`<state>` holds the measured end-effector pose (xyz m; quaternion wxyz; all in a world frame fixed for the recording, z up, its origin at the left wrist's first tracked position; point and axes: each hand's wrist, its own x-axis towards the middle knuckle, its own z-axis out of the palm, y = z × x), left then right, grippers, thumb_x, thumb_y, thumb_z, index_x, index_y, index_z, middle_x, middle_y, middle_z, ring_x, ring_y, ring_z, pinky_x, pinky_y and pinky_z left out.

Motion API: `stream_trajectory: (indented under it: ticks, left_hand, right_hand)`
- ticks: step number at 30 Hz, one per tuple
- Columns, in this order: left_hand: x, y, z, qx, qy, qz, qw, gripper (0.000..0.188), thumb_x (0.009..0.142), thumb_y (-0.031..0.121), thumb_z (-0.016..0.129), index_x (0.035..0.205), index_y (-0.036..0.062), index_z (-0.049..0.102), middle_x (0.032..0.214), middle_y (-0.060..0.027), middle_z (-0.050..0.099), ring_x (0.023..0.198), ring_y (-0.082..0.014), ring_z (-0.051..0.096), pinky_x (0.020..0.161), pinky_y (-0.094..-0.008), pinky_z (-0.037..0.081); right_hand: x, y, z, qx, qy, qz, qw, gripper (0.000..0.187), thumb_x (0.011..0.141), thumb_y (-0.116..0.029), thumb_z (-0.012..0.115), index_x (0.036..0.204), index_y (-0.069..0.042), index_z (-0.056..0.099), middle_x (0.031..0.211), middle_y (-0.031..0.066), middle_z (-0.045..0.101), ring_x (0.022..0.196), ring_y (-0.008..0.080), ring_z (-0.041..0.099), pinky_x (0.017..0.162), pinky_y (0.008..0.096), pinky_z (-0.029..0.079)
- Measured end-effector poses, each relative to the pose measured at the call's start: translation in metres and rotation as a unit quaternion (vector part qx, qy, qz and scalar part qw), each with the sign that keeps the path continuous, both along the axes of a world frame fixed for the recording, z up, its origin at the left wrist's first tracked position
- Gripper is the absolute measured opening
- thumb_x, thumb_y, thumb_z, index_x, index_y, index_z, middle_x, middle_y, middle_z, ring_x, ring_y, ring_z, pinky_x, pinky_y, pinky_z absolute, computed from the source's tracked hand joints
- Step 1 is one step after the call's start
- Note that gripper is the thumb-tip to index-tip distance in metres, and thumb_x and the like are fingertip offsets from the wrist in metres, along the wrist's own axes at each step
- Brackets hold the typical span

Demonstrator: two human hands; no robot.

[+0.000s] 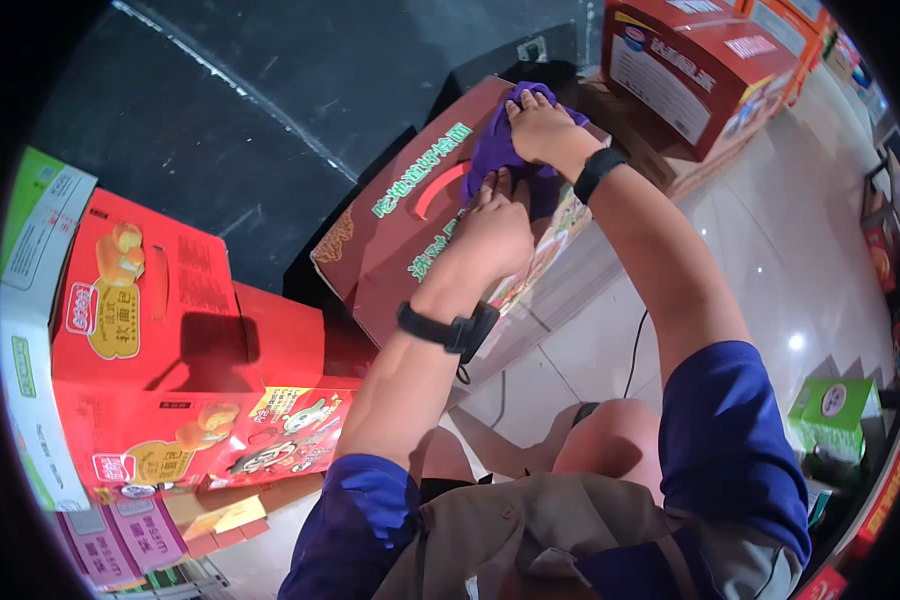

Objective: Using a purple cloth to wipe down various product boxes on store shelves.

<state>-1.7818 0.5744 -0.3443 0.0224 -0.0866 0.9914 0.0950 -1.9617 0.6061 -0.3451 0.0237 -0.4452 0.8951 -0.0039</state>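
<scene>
A dark red carton (pixel 370 268) with a cut-out handle slot lies tilted in front of me, printed face up. Bunched across its far right part is a purple cloth (pixel 492 150). My right hand (pixel 548 135) presses down on the cloth and grips it, its fingertips at the far edge. Closer to me, my left hand (pixel 490 232) rests on the carton with its fingers apart, their tips touching the cloth's near edge. Part of the cloth is hidden beneath both hands. I wear a black band on each wrist.
Red food cartons (pixel 160 350) stand at the left, beside a green and white box (pixel 45 250) and purple packs (pixel 125 540). Another dark red carton (pixel 670 75) sits at the far right. A green box (pixel 832 415) and a thin black cable (pixel 634 355) lie at the right on the tiled floor.
</scene>
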Motion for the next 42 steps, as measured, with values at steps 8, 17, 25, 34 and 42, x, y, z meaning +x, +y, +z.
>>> stream_trajectory:
  ticks: [8,17,25,34,42]
  left_hand:
    - [0.076,0.025,-0.003,-0.048,0.212,-0.01,0.976,0.032,0.082,0.003,0.059,0.114,0.0013,0.058,0.126,-0.017,0.059,0.122,-0.0335,0.053,0.101,-0.042,0.045]
    - [0.053,0.028,-0.014,-0.039,0.289,-0.058,0.955,0.013,0.087,0.004,0.056,0.098,0.0011,0.062,0.117,-0.0133,0.065,0.114,-0.0332,0.058,0.095,-0.0414,0.048]
    - [-0.013,0.036,-0.027,-0.193,0.265,-0.215,0.92,0.016,0.087,0.009,0.05,0.096,0.004,0.062,0.121,-0.0109,0.065,0.119,-0.0304,0.057,0.109,-0.045,0.035]
    - [0.04,0.045,-0.093,-0.234,0.058,-0.262,0.935,0.007,0.078,0.01,0.058,0.073,0.0109,0.063,0.072,-0.0067,0.065,0.084,-0.023,0.063,0.093,-0.0372,0.043]
    - [0.013,0.039,-0.093,-0.276,0.12,-0.243,0.922,0.006,0.08,0.011,0.058,0.082,0.0075,0.062,0.085,-0.0107,0.066,0.096,-0.0257,0.063,0.098,-0.0372,0.041]
  right_hand:
    - [0.091,0.072,-0.024,-0.304,0.041,0.076,0.949,0.034,0.083,-0.013,0.053,0.115,-0.002,0.061,0.127,0.0202,0.059,0.123,0.0375,0.053,0.106,0.0477,0.039]
    - [0.09,0.099,-0.076,-0.49,0.084,0.02,0.868,0.055,0.077,0.003,0.054,0.131,-0.007,0.054,0.14,0.0202,0.047,0.129,0.04,0.045,0.107,0.0474,0.035]
    - [0.064,0.073,-0.106,-0.584,-0.087,-0.198,0.782,0.056,0.096,-0.018,0.05,0.146,-0.002,0.029,0.135,0.0235,0.048,0.123,0.0366,0.051,0.101,0.0397,0.043]
    - [0.105,0.052,-0.269,-0.313,-0.496,-0.169,0.792,0.059,0.106,-0.046,0.024,0.129,0.003,0.049,0.121,0.0168,0.061,0.106,0.0247,0.059,0.098,0.0355,0.044]
    - [0.058,0.045,-0.232,-0.46,-0.363,-0.288,0.758,0.1,0.077,-0.019,0.069,0.151,0.006,0.007,0.143,0.0314,0.039,0.126,0.0461,0.047,0.109,0.0439,0.036]
